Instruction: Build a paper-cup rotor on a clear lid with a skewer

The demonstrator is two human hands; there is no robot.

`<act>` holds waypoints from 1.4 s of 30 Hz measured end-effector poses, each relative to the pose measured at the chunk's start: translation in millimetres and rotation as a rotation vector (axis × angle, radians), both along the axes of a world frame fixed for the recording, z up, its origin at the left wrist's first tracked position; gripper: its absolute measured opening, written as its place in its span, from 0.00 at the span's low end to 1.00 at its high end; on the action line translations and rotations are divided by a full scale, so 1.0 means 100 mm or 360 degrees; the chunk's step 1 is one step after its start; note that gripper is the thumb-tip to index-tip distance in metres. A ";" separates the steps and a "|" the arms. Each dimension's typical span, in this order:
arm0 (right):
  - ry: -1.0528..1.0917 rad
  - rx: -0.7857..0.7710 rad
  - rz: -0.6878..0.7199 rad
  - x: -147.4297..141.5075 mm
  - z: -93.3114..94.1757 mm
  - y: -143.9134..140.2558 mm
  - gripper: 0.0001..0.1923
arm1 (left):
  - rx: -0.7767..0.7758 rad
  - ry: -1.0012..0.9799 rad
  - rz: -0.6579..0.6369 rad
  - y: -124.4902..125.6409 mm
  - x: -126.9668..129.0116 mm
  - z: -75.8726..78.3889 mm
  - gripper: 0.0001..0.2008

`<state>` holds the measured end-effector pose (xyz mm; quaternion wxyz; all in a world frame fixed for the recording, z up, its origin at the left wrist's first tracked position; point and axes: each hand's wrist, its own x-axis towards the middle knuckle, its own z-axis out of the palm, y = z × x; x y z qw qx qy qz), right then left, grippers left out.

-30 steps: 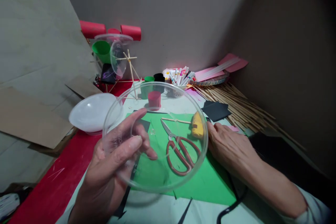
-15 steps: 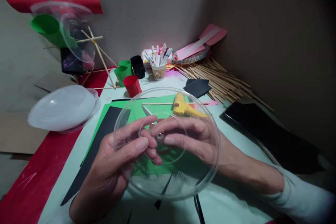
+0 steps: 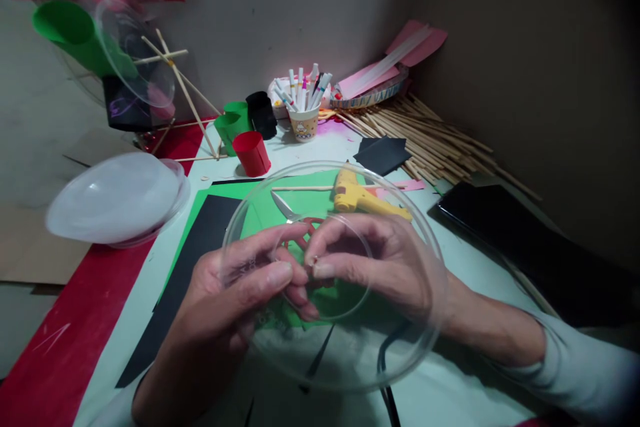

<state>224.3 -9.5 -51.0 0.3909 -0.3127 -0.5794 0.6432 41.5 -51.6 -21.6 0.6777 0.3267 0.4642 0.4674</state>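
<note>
A clear round plastic lid point(image 3: 350, 363), with a smaller ring around its middle, is up in front of me over the table. My left hand point(image 3: 250, 283) has its fingers and thumb curled at the lid's left part, holding it. Near the lid's centre, the thumb and index finger of my right hand point(image 3: 373, 257) are pinched together; a tiny spot shows at the fingertips, too small to name. Through the lid I see scissors point(image 3: 283, 205) with red handles, a yellow glue gun point(image 3: 353, 197) and green paper point(image 3: 273, 210) on the table.
White plastic lids point(image 3: 117, 203) lie at the left, below a stick frame point(image 3: 187, 97) with paper cups. Paper tubes point(image 3: 251, 153), a cup of markers point(image 3: 303, 123) and many wooden sticks point(image 3: 430, 137) are at the back. A black object point(image 3: 480, 220) sits at the right.
My right thumb and index finger have closed together at the lid's centre, where a small glossy spot showed between them. The lid has shifted slightly right in view.
</note>
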 end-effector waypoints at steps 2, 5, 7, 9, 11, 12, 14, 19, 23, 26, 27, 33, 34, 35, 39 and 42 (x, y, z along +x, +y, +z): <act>0.0071 -0.0051 0.0036 0.00 0.02 0.01 0.02 | 0.0027 0.0028 0.0008 0.00 -0.01 0.00 0.09; 0.0181 -0.0156 0.0116 0.02 0.04 0.01 0.03 | 0.0062 0.0060 0.0008 0.01 -0.02 -0.01 0.09; 0.0227 -0.0246 0.0177 0.03 0.04 0.00 0.03 | 0.0055 0.0062 0.0014 0.02 -0.03 -0.01 0.10; 0.0285 -0.0313 0.0268 0.04 0.03 -0.01 0.04 | 0.0046 0.0054 0.0051 0.03 -0.04 -0.01 0.10; 0.0320 -0.0308 0.0315 0.04 0.02 -0.02 0.05 | 0.0067 0.0059 0.0081 0.03 -0.04 -0.01 0.10; 0.0322 -0.0269 0.0311 0.03 0.01 -0.02 0.06 | 0.0077 0.0068 0.0082 0.02 -0.04 -0.01 0.10; 0.0297 -0.0199 0.0283 0.03 0.01 -0.01 0.08 | 0.0078 0.0088 0.0072 0.02 -0.03 -0.01 0.09; 0.0341 -0.0174 0.0147 0.01 0.06 0.00 0.08 | 0.0055 0.0103 0.0089 0.01 -0.02 -0.02 0.10; 0.0324 -0.0160 0.0030 0.00 0.07 0.00 0.09 | 0.0053 0.0113 0.0061 0.01 -0.03 -0.02 0.10; 0.0295 -0.0138 -0.0006 0.01 0.04 -0.02 0.10 | 0.0047 0.0115 0.0067 0.02 -0.03 -0.01 0.10; 0.0286 -0.0133 -0.0024 0.01 0.03 -0.02 0.10 | 0.0047 0.0121 0.0072 0.02 -0.03 -0.01 0.10; 0.0269 -0.0095 -0.0036 0.02 0.00 -0.01 0.11 | -0.0016 0.0079 0.0001 0.02 -0.04 -0.03 0.10; 0.0283 -0.0086 -0.0015 0.02 0.00 -0.01 0.11 | -0.0030 0.0058 -0.0013 0.02 -0.04 -0.04 0.11; 0.0288 -0.0087 0.0012 0.02 0.01 -0.02 0.11 | -0.0041 0.0037 -0.0023 0.02 -0.04 -0.04 0.11; 0.0301 -0.0196 0.0108 0.01 0.05 -0.05 0.14 | -0.0072 -0.0066 -0.0078 0.02 -0.02 -0.04 0.12; 0.0393 -0.0289 0.0188 -0.01 0.06 -0.09 0.17 | -0.0085 -0.0112 -0.0091 0.01 0.00 -0.05 0.11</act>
